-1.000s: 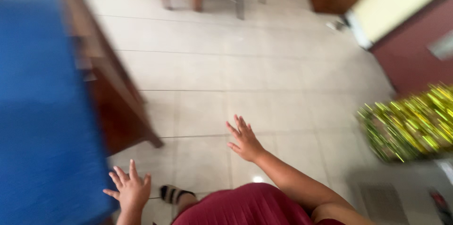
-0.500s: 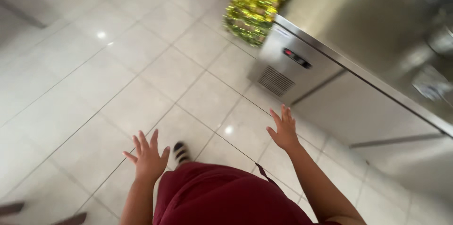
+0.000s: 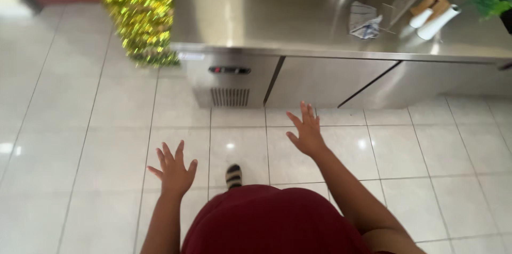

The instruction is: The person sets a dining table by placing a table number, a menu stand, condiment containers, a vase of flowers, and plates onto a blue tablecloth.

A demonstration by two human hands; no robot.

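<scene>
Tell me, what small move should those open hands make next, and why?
Probably a step forward, right hand reaching toward the steel counter. Both it and the left hand are open, holding nothing, above the tiled floor short of the counter; the crumpled cloth lies beyond reach.

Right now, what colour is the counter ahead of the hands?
Silver, bare steel: the counter shows best in the head view, beyond the open left hand and right hand.
</scene>
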